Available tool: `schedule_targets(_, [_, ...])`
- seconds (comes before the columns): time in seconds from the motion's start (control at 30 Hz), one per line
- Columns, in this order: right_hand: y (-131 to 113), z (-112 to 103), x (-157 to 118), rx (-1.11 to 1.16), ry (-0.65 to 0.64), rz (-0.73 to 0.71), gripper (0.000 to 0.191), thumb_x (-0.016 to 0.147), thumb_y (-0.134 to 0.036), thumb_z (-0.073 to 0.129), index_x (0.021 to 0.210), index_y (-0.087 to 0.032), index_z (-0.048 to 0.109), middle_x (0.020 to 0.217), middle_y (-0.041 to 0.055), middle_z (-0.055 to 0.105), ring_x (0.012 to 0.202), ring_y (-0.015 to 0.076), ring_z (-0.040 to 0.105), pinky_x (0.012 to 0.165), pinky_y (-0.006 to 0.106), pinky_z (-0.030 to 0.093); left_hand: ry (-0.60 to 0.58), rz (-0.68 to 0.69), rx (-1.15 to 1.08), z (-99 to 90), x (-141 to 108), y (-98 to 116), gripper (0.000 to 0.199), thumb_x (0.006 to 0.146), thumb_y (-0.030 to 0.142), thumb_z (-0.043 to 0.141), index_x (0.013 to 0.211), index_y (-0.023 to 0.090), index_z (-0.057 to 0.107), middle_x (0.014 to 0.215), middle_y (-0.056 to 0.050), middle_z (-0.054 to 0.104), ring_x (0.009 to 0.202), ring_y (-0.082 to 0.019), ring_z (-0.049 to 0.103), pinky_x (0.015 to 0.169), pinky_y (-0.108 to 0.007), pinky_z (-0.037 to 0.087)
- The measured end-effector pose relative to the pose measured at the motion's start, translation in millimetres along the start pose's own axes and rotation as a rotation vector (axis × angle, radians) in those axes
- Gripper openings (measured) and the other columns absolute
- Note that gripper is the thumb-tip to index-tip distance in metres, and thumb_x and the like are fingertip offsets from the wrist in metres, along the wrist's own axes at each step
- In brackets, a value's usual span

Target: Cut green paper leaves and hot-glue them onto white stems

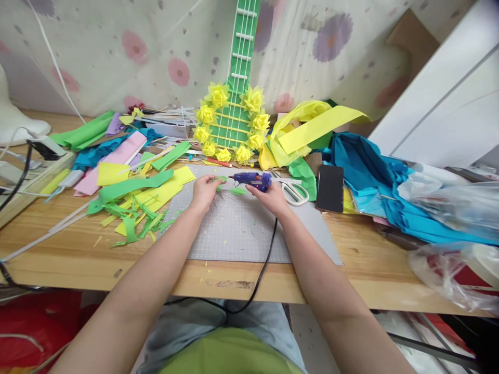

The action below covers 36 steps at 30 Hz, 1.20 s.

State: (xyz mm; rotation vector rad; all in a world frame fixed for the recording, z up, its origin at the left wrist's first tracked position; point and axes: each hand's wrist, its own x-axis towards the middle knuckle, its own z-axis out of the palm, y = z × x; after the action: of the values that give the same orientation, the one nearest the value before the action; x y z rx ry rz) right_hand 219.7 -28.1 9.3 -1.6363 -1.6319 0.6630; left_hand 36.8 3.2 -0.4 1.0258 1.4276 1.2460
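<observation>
My right hand (272,197) is closed around a blue hot glue gun (253,179), its nozzle pointing left. A black cord runs from that hand down over the table edge. My left hand (204,192) pinches a small green paper leaf (221,179) just left of the nozzle tip; a gap between nozzle and leaf is hard to judge. Another green leaf (238,191) lies below the glue gun on the grey cutting mat (241,244). White-handled scissors (295,193) rest right of my right hand.
Behind the mat stands a green guitar shape (230,124) ringed with yellow paper flowers. Green and yellow paper scraps (144,202) pile up on the left. A black phone (329,188), blue paper (362,156) and a plastic bag (456,197) lie at the right.
</observation>
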Motion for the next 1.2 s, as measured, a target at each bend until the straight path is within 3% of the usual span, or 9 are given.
schedule_targets(0.53, [-7.0, 2.6, -3.8, -0.143, -0.013, -0.101, 0.038, 0.072, -0.053, 0.054, 0.08, -0.019, 0.068, 0.074, 0.0034, 0.067, 0.074, 0.0211, 0.063, 0.066, 0.029, 0.045, -0.007, 0.03, 0.026, 3.2, -2.1, -1.2, 0.018, 0.065, 0.029, 0.06, 0.071, 0.013, 0.062, 0.076, -0.006, 0.069, 0.039, -0.005, 0.041, 0.034, -0.019, 0.024])
schedule_targets(0.9, [-8.1, -0.3, -3.2, -0.155, -0.015, -0.077, 0.036, 0.073, -0.051, 0.054, 0.081, -0.02, 0.068, 0.077, 0.0048, 0.068, 0.075, 0.0216, 0.063, 0.067, 0.031, 0.046, -0.021, 0.032, 0.027, 1.5, -1.7, -1.4, 0.019, 0.064, 0.031, 0.06, 0.072, 0.013, 0.061, 0.079, -0.007, 0.069, 0.038, -0.004, 0.04, 0.034, -0.019, 0.024])
schedule_targets(1.1, [-0.5, -1.0, 0.8, -0.169, 0.018, -0.078, 0.038, 0.072, -0.053, 0.055, 0.081, -0.019, 0.068, 0.077, 0.0056, 0.068, 0.074, 0.0212, 0.062, 0.067, 0.031, 0.046, -0.011, 0.013, 0.006, 1.7, -3.6, 2.8, 0.017, 0.064, 0.029, 0.06, 0.07, 0.013, 0.06, 0.077, -0.006, 0.068, 0.036, -0.003, 0.036, 0.034, -0.019, 0.023])
schedule_targets(1.2, [8.4, -3.9, 5.4, -0.193, 0.104, -0.009, 0.044, 0.07, -0.057, 0.053, 0.079, -0.016, 0.067, 0.074, 0.0074, 0.067, 0.07, 0.0222, 0.061, 0.064, 0.031, 0.045, -0.043, 0.031, 0.013, 1.8, -3.4, 1.7, 0.018, 0.065, 0.03, 0.06, 0.071, 0.013, 0.059, 0.078, -0.006, 0.069, 0.036, -0.003, 0.035, 0.034, -0.02, 0.023])
